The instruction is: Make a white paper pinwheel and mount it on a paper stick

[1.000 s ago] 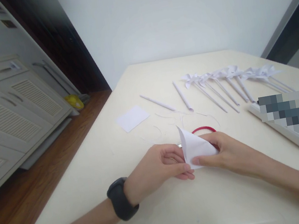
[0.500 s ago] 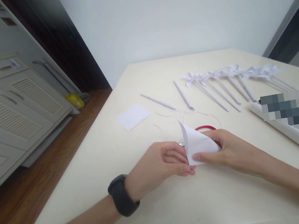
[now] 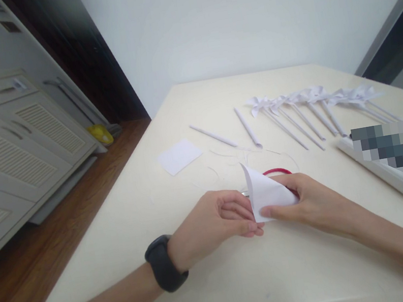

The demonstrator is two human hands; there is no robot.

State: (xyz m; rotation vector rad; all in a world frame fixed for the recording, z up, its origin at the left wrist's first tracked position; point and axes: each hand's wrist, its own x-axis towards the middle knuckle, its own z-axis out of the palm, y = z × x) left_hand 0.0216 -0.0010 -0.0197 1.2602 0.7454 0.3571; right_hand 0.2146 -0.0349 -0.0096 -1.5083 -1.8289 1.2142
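A folded sheet of white paper stands bent over the table in front of me, its upper edge curving up. My right hand grips its right side, thumb on the near face and fingers behind. At the lower left corner, my left hand has its fingers curled and its thumb close to the fingertips, pinching at the paper's edge; part of the fingers is behind the sheet. Behind the paper a red handle loop and a small metal piece show, looking like scissors, mostly covered.
A flat white paper square lies to the left. Two rolled paper sticks and thin thread pieces lie beyond my hands. Several paper pinwheels on sticks are lined up at the back right. A white-edged, blurred object lies right.
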